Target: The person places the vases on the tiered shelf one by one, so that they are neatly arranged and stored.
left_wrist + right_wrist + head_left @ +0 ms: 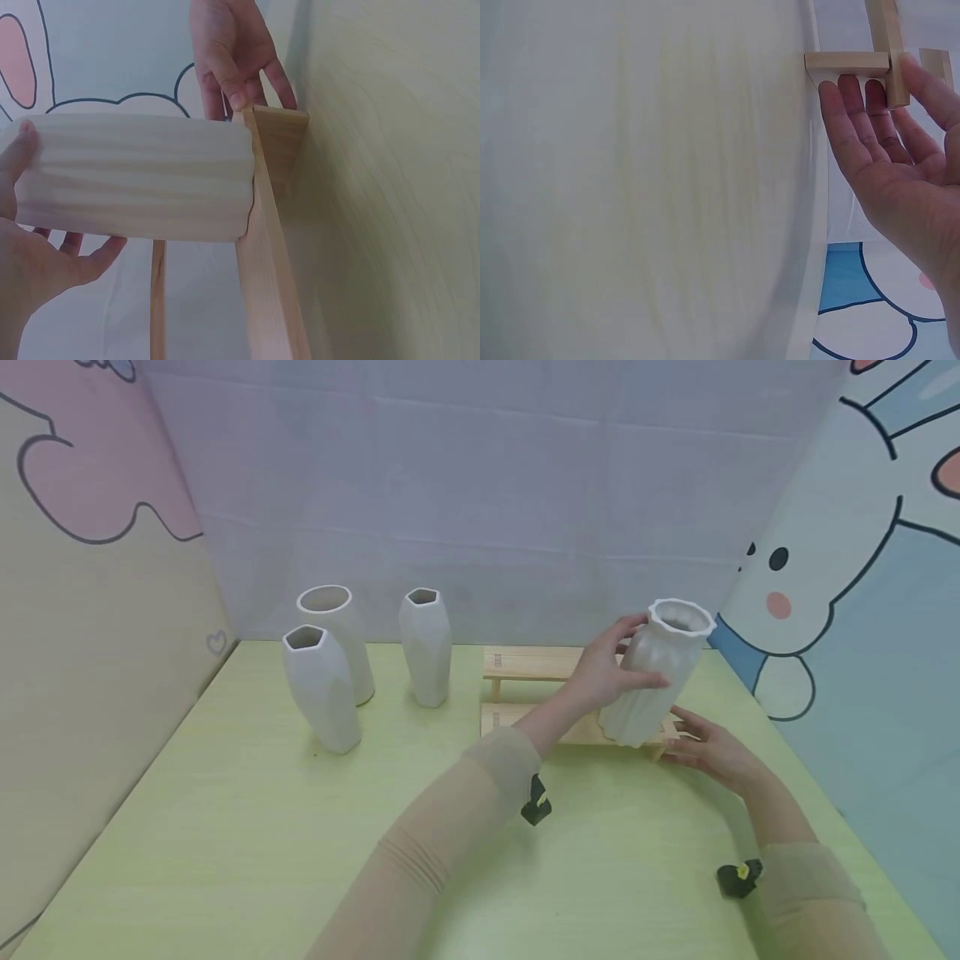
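Observation:
My left hand (600, 670) grips a white fluted vase (666, 647) with a wavy rim, thumb on one side and fingers round the other. The vase (142, 180) leans slightly, and its base touches the lower shelf of a two-step wooden stand (512, 717) near the right end. At that same end my right hand (716, 753) holds the stand. In the right wrist view its thumb lies against the shelf board (897, 82), while the fingertips touch the short leg piece (847, 61).
To the left stand a faceted white vase (324, 693), a round-mouthed white vase (358, 643) behind it and another faceted vase (426, 647). The stand's upper shelf (532, 662) is at the back near the wall cloth (480, 510). A cartoon-printed side wall (885, 693) borders the table's right edge.

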A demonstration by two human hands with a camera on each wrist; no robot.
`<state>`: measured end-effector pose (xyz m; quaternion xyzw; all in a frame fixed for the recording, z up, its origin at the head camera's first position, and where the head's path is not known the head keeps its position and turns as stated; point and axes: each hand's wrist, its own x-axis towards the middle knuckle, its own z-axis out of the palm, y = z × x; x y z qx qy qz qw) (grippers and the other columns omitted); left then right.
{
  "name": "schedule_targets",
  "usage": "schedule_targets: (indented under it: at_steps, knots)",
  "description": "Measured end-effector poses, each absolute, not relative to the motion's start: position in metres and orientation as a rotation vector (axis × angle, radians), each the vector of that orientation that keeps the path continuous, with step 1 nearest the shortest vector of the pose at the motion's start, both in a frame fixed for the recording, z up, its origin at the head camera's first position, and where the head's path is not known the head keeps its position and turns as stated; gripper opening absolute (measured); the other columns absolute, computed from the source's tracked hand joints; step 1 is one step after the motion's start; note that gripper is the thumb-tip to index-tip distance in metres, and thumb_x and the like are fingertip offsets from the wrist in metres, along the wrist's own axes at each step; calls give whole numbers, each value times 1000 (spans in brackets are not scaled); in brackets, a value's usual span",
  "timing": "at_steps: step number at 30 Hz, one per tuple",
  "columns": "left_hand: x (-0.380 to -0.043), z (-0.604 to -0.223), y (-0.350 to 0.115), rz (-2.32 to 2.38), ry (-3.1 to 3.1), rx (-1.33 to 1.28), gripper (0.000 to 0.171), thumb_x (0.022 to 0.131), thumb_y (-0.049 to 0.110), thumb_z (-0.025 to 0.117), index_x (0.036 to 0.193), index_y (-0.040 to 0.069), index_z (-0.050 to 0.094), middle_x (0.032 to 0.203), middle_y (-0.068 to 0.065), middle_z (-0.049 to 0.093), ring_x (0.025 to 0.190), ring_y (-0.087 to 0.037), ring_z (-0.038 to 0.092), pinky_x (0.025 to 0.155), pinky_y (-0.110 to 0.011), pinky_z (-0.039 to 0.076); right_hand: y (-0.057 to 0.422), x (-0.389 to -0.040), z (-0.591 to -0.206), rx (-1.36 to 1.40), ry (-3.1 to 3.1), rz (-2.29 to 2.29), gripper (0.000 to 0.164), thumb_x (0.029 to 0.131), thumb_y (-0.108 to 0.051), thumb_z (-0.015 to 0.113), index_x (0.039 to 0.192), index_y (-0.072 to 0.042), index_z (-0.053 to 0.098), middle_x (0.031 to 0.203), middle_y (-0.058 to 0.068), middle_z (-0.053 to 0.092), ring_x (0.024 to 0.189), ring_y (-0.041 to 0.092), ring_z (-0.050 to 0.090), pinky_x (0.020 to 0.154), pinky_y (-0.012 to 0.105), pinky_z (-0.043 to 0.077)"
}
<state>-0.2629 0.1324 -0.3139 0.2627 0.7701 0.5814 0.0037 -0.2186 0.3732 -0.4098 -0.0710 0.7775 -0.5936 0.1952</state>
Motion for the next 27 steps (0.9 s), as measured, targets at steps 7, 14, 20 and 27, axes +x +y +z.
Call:
schedule_targets:
  at_steps: [7, 14, 20, 27]
  knots:
    - [-262, -313, 128, 1779, 2411, 868, 88, 71, 25, 84, 144, 31, 34, 138, 3, 49, 112, -12, 54, 85, -26, 49, 372, -218, -407, -209, 2196, -1639, 78, 97, -14, 53, 150, -3, -2, 146, 32, 15, 103, 1, 56, 92, 32, 50]
    - [-262, -316, 114, 1700, 2406, 920, 94, 74, 32, 81, 147, 40, 22, 139, 2, 47, 119, -18, 53, 93, -35, 47, 374, -219, -407, -154, 2189, -1638, 81, 95, -15, 56, 151, -5, -3, 147, 30, 14, 103, 1, 54, 93, 34, 50]
    - [-260, -310, 92, 1628, 2403, 980, 93, 75, 35, 79, 147, 42, 21, 143, 3, 43, 126, -22, 49, 97, -39, 45, 373, -217, -405, -130, 2226, -1585, 82, 95, -18, 56, 151, -7, -3, 149, 30, 14, 104, 1, 52, 93, 35, 49]
    - [-252, -293, 55, 1544, 2473, 1003, 87, 76, 38, 78, 147, 37, 27, 141, 5, 45, 129, -16, 45, 101, -43, 42, 370, -218, -405, -154, 2230, -1582, 80, 96, -16, 55, 151, -6, -2, 146, 30, 19, 104, 6, 56, 93, 35, 50]
